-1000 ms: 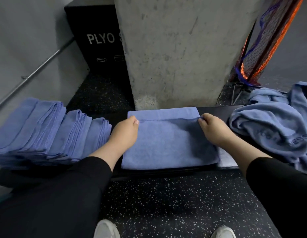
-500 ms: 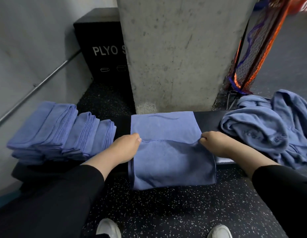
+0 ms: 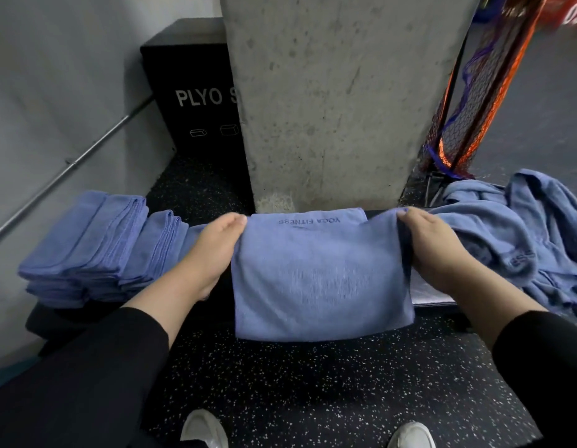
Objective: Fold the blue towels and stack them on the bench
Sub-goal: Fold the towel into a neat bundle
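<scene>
The blue towel [image 3: 319, 273] hangs over the bench [image 3: 437, 310] edge between my hands. My left hand [image 3: 212, 250] and right hand [image 3: 432, 247] each pinch a top corner; half a second ago I held it lower, mid-fold.

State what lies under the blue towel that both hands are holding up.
The towel hangs from the left hand and right hand. Beside its edges show the dark bench and a pale sheet; below is speckled floor. The bench directly behind it is covered.
</scene>
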`<state>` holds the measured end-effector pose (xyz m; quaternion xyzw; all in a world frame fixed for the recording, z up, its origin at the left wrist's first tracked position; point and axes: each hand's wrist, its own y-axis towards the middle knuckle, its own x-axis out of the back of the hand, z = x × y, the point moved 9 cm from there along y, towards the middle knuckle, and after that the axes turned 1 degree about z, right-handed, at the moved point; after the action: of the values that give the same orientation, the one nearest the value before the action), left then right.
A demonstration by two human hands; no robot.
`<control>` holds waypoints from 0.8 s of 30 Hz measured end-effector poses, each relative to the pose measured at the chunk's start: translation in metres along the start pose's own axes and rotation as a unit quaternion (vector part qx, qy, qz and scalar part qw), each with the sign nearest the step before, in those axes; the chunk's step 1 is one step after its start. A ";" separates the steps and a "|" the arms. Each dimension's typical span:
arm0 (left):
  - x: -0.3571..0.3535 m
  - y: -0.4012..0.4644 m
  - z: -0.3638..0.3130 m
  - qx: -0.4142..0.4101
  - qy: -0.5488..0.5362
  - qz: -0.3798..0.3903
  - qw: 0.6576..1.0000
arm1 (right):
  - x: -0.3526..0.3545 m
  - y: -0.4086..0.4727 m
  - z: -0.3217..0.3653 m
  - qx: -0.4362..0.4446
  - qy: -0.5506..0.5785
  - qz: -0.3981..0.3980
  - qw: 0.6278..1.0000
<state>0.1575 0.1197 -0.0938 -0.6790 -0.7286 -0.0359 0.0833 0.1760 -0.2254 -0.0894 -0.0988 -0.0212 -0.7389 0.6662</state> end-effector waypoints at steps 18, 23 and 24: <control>-0.036 0.069 0.058 -0.035 0.445 0.039 0.894 | -0.051 0.062 -0.045 0.005 -0.382 0.046 0.923; -0.034 0.044 0.057 -0.025 0.467 0.078 0.880 | -0.045 0.039 -0.046 -0.020 -0.421 0.080 0.903; -0.034 0.038 0.056 -0.023 0.471 0.090 0.877 | -0.044 0.034 -0.047 -0.026 -0.422 0.087 0.902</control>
<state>0.1937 0.0981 -0.1575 -0.6463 -0.5382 -0.3602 0.4035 0.2084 -0.1941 -0.1468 -0.4201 -0.2727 -0.5671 0.6539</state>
